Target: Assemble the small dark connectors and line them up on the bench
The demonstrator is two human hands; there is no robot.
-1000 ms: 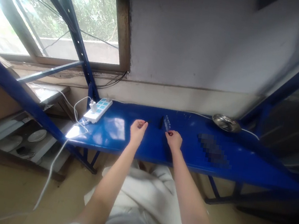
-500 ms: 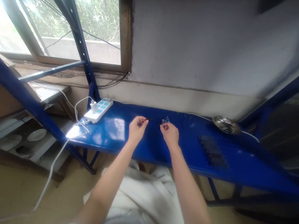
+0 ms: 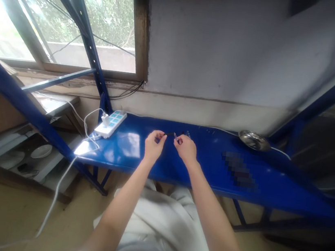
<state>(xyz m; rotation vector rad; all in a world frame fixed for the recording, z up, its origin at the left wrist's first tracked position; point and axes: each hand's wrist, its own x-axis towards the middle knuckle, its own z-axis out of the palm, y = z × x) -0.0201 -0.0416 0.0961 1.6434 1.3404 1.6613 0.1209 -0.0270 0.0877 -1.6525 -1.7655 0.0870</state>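
Observation:
Above the blue table (image 3: 168,166), my left hand (image 3: 154,143) pinches a thin black stick-like piece (image 3: 170,134) that points to the right. Between the thumb and finger of my right hand (image 3: 186,148) is a small greyish cylinder-like piece (image 3: 175,136), held upright. It is close to the right end of the black piece; whether they touch I cannot tell. Several small greyish pieces (image 3: 187,134) lie on the table just behind my right hand, partly hidden by it.
A white power strip (image 3: 111,124) with a plugged-in cord sits at the table's left end. At the back right lies a shiny metal dish (image 3: 253,140). A blurred-out dark object (image 3: 239,171) is in front of it. Blue frame posts (image 3: 87,45) rise at the left.
My right hand has moved left from the small pieces, carrying one greyish piece to the tip of the black piece. My left hand stays almost in place.

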